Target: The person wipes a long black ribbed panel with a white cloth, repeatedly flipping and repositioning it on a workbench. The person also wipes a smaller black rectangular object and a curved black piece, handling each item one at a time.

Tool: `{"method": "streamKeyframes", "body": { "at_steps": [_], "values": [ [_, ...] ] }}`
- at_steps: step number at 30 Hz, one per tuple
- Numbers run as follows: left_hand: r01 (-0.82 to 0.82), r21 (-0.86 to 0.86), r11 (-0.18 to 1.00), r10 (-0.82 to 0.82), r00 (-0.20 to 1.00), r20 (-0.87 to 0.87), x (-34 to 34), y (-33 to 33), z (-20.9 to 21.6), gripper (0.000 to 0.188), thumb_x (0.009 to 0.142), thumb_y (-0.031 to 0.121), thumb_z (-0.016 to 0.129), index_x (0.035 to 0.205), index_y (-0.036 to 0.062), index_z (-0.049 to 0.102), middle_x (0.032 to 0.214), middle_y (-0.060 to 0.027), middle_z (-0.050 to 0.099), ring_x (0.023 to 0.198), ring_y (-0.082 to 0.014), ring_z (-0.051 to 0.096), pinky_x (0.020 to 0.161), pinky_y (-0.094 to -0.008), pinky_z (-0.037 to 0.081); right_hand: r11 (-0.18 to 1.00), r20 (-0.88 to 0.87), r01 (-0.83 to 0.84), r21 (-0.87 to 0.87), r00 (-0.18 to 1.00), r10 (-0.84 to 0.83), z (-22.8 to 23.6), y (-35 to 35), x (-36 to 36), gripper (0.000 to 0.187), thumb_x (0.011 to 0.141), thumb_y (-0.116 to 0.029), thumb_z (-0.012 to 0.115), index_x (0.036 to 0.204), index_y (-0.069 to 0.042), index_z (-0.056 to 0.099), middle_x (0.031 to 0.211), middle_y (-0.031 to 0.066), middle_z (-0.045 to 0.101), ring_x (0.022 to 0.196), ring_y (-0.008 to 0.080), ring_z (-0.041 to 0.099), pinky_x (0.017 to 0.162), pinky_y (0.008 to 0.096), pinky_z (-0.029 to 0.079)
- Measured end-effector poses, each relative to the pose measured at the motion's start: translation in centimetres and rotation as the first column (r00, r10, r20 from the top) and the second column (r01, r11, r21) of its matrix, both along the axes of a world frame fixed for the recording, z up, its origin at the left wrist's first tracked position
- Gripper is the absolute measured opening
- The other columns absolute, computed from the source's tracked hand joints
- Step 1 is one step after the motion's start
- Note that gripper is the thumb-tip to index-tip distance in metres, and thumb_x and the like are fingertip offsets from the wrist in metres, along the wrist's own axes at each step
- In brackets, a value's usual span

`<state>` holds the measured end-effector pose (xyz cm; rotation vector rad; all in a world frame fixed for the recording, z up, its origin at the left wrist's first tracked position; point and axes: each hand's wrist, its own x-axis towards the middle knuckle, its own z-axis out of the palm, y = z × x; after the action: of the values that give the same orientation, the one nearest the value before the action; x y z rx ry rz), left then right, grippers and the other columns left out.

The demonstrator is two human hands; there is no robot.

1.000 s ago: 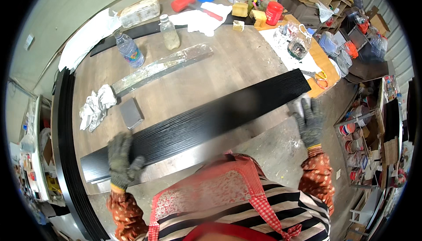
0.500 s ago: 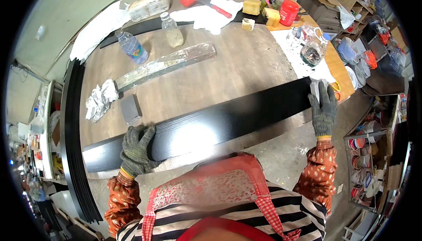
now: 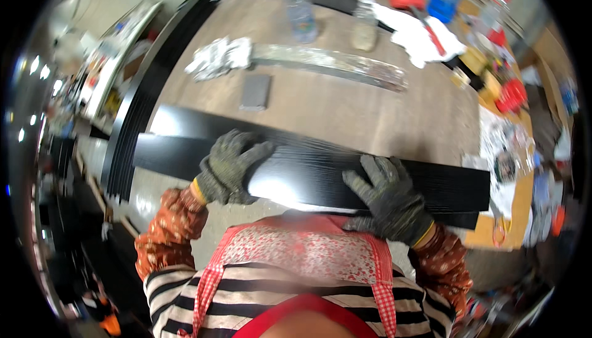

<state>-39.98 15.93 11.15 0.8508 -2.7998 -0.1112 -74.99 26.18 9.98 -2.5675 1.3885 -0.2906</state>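
Two long black boards with a grained surface lie crossed near the table's front edge. The upper black board [image 3: 308, 168] slants over the lower black board [image 3: 194, 122], which shows at the far left and under the right end. My gloved left hand [image 3: 231, 165] spans the upper board left of its middle, thumb by the near edge. My gloved right hand [image 3: 391, 199] grips it right of the middle, fingers spread over the top and thumb at the near edge. The undersides are hidden.
A grey block [image 3: 255, 92], a crumpled cloth [image 3: 220, 57] and a long worn bar [image 3: 333, 70] lie beyond the boards. Two bottles [image 3: 302, 20] [image 3: 364, 27] stand behind the bar. Stacked black strips [image 3: 139, 113] edge the left side. Scissors [image 3: 498, 232] lie at right.
My right hand has left the board's right end and the white piece there, moving inward. The upper board now lies askew, uncovering a second board. The view has turned.
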Motion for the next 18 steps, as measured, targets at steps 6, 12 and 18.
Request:
{"method": "streamKeyframes", "body": {
  "at_steps": [6,12,18],
  "values": [
    [-0.212,0.342,0.916,0.135,0.963,0.233,0.1,0.5,1.1,0.101,0.048,0.048,0.087,0.135,0.0112,0.053,0.124,-0.0211,0.055,0.112,-0.0419,0.053,0.096,-0.0506,0.043,0.996,-0.074,0.031,-0.088,0.997,-0.038,-1.5,-0.4,0.5,0.060,0.079,-0.037,0.071,0.131,-0.010,0.058,0.132,0.0235,0.053,0.122,0.0402,0.049,0.105,0.0532,0.038],
    [-0.131,0.743,0.657,0.101,0.991,0.085,1.1,-1.3,2.4,0.071,0.067,0.038,0.085,0.125,0.0049,0.060,0.111,-0.0179,0.066,0.103,-0.0323,0.064,0.090,-0.0411,0.051,0.992,0.017,0.048,-0.116,0.999,-0.047,0.0,-4.2,-0.5,0.043,0.079,-0.033,0.073,0.111,-0.007,0.066,0.100,0.0124,0.068,0.090,0.0317,0.064,0.081,0.0450,0.049],
    [-0.513,0.376,0.771,0.352,0.837,0.420,1.7,-1.4,5.3,0.054,0.082,0.037,0.074,0.120,-0.0003,0.063,0.096,-0.0208,0.069,0.087,-0.0331,0.068,0.077,-0.0397,0.054,0.974,0.071,0.140,-0.180,0.989,-0.129,1.5,-9.5,0.4,0.038,0.078,-0.046,0.073,0.083,-0.009,0.070,0.076,0.0121,0.067,0.074,0.0319,0.065,0.070,0.0422,0.049]
  ]
}}
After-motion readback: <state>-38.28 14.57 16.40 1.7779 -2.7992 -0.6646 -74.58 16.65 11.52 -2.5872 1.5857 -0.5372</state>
